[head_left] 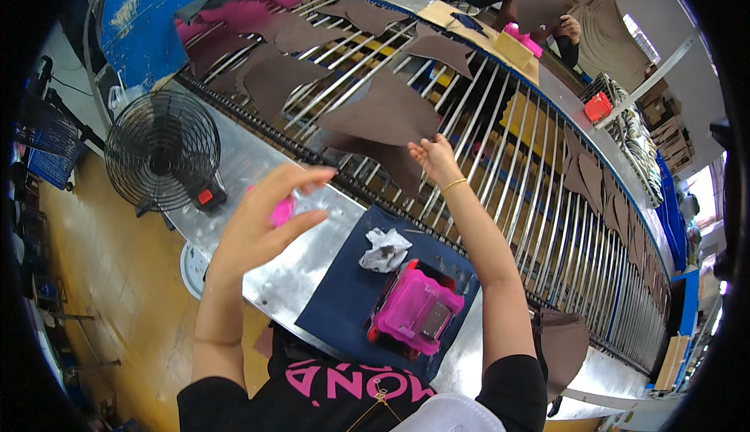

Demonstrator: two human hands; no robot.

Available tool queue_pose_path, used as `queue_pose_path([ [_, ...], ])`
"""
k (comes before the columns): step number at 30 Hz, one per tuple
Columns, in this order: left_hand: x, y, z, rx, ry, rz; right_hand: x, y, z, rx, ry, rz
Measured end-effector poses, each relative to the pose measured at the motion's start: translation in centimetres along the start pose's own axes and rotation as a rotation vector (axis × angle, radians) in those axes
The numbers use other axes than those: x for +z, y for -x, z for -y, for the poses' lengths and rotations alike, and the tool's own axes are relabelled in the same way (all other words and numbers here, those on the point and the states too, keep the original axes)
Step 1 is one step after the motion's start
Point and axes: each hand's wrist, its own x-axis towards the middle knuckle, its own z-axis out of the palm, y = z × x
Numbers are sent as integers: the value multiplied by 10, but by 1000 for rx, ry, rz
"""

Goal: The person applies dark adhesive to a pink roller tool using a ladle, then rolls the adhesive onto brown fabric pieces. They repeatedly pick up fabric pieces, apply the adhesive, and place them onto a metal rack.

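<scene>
Up close, the left hand [251,225] had its fingers wide apart; I couldn't tell if it held the pink thing [282,211] behind. Below sat a pink box [410,299] on a dark blue mat [332,307]. Farther off, the right hand [432,158] seemed to pinch a brown piece [383,112] over metal bars [469,131]. A gentle pinch seemed best, to stop creases.

Black fan [162,155] at left; blue crate [56,173] farther left; crumpled white tissue [384,251] on dark-blue mat [332,307]; red box [598,107] upper right.

Black short-sleeved T-shirt [328,412], pink chest lettering [357,386], thin gold necklace [364,414] (with a small pendant [380,395]), slim gold bracelet [453,185]
</scene>
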Motion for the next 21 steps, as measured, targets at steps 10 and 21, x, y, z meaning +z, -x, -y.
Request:
queue_pose_path([
  [10, 9, 33, 32, -306, 145, 21, -33, 75, 33, -167, 159, -65],
  [21, 79, 6, 22, -170, 273, 364, -287, 483, -17, -94, 1486, -1680],
])
